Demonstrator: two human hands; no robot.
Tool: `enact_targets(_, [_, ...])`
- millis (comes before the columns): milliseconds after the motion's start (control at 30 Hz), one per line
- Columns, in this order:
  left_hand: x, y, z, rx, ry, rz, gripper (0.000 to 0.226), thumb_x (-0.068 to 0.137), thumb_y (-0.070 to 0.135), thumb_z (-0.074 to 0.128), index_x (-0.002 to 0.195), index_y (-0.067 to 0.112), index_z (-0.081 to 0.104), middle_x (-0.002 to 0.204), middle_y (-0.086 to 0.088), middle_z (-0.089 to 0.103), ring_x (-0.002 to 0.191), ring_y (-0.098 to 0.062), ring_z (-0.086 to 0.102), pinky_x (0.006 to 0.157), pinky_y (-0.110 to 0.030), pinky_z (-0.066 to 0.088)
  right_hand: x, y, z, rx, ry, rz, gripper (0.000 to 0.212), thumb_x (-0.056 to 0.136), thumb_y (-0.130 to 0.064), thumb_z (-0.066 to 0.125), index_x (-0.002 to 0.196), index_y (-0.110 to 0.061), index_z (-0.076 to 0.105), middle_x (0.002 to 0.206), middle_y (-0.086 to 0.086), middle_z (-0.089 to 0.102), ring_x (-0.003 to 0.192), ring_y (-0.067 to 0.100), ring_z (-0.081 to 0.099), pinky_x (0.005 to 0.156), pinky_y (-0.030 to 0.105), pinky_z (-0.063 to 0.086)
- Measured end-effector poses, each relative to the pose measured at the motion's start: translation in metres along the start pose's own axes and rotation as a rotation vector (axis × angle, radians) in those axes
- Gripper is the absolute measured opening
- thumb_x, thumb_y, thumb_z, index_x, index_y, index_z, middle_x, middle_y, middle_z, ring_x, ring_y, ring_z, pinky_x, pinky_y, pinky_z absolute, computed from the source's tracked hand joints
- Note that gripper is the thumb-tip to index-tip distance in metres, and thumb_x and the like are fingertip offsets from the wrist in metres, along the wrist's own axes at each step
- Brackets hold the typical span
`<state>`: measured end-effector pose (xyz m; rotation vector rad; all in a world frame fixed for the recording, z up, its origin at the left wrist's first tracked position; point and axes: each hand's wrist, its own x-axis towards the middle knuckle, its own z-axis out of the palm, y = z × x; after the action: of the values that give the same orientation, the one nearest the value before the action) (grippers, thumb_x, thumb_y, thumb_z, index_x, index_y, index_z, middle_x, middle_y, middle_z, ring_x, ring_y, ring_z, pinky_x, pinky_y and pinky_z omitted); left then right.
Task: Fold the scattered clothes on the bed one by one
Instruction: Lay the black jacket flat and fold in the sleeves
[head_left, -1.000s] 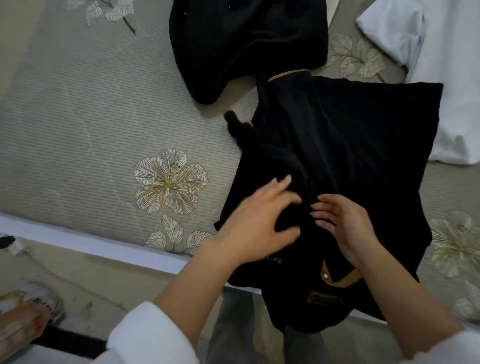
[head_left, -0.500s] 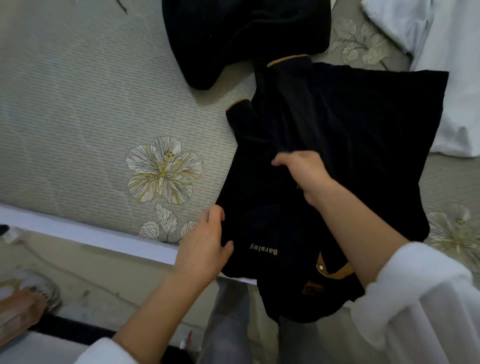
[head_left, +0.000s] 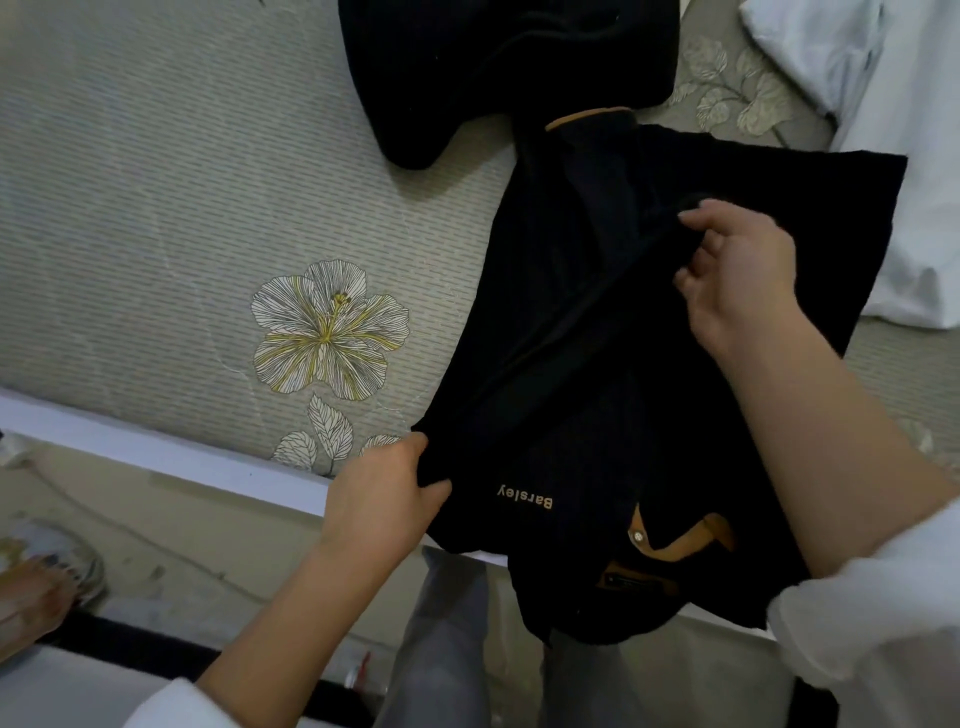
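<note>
A black polo shirt (head_left: 597, 374) with tan collar trim and gold "Barsley" lettering lies on the bed, its collar end hanging over the near edge. My left hand (head_left: 382, 493) grips the shirt's near left edge at the bed's rim. My right hand (head_left: 737, 275) pinches a raised fold of the same shirt farther in, toward its right side. A sleeve with a tan cuff points away from me at the shirt's far end.
A second black garment (head_left: 498, 62) lies bunched at the far side, touching the shirt. White clothing (head_left: 893, 156) lies at the right. The grey bedspread (head_left: 156, 218) has flower prints. The white bed edge (head_left: 171, 457) runs along the near left, floor below it.
My left hand slid to the shirt's near left edge and took hold. My right hand moved away from me and to the right, pulling a fold of fabric over the shirt's body.
</note>
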<state>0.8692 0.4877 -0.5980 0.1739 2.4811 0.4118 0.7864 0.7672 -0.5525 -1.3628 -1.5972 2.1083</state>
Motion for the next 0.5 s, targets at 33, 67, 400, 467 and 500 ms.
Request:
enact_targets(33, [-0.001, -0.002, -0.002, -0.014, 0.009, -0.020, 0.021, 0.079, 0.038, 0.062, 0.076, 0.020, 0.053, 0.071, -0.003, 0.063, 0.080, -0.031, 0.062, 0.055, -0.030, 0.035, 0.002, 0.000, 0.001, -0.127, 0.021, -0.092, 0.012, 0.078, -0.005, 0.061, 0.076, -0.016, 0.061, 0.071, -0.001, 0.058, 0.053, 0.007, 0.052, 0.052, 0.023, 0.040])
enact_targets(67, [-0.001, -0.003, -0.004, -0.029, 0.014, -0.042, 0.027, 0.078, 0.042, 0.062, 0.068, 0.020, 0.051, 0.063, 0.000, 0.057, 0.077, -0.030, 0.062, 0.054, -0.030, 0.034, 0.002, -0.002, 0.004, -0.239, 0.023, -0.198, 0.012, 0.079, -0.007, 0.063, 0.077, -0.019, 0.062, 0.070, -0.003, 0.057, 0.051, 0.004, 0.051, 0.050, 0.021, 0.040])
enact_targets(400, [-0.001, 0.006, -0.010, 0.300, -0.118, -0.051, 0.043, 0.084, 0.059, 0.056, 0.082, 0.017, 0.063, 0.088, -0.004, 0.067, 0.092, -0.025, 0.065, 0.062, -0.027, 0.037, 0.020, 0.032, -0.016, -0.952, 0.106, -0.266, 0.022, 0.082, -0.017, 0.069, 0.103, -0.013, 0.067, 0.088, 0.002, 0.064, 0.077, 0.012, 0.060, 0.078, 0.022, 0.048])
enact_targets(467, [-0.004, 0.006, -0.006, 0.341, -0.158, -0.022, 0.044, 0.084, 0.060, 0.055, 0.093, 0.017, 0.063, 0.098, -0.003, 0.067, 0.096, -0.023, 0.064, 0.065, -0.027, 0.039, 0.018, 0.047, -0.029, -0.851, 0.128, 0.006, 0.038, 0.082, -0.015, 0.072, 0.116, -0.012, 0.057, 0.101, 0.009, 0.064, 0.082, 0.019, 0.065, 0.079, 0.033, 0.056])
enact_targets(500, [-0.005, 0.007, -0.004, 0.333, -0.155, -0.002, 0.043, 0.084, 0.059, 0.054, 0.096, 0.018, 0.062, 0.101, -0.002, 0.065, 0.098, -0.023, 0.063, 0.065, -0.028, 0.038, 0.016, 0.049, -0.032, -0.713, 0.154, 0.102, 0.043, 0.083, -0.011, 0.071, 0.121, -0.009, 0.053, 0.102, 0.011, 0.063, 0.083, 0.020, 0.065, 0.075, 0.033, 0.056])
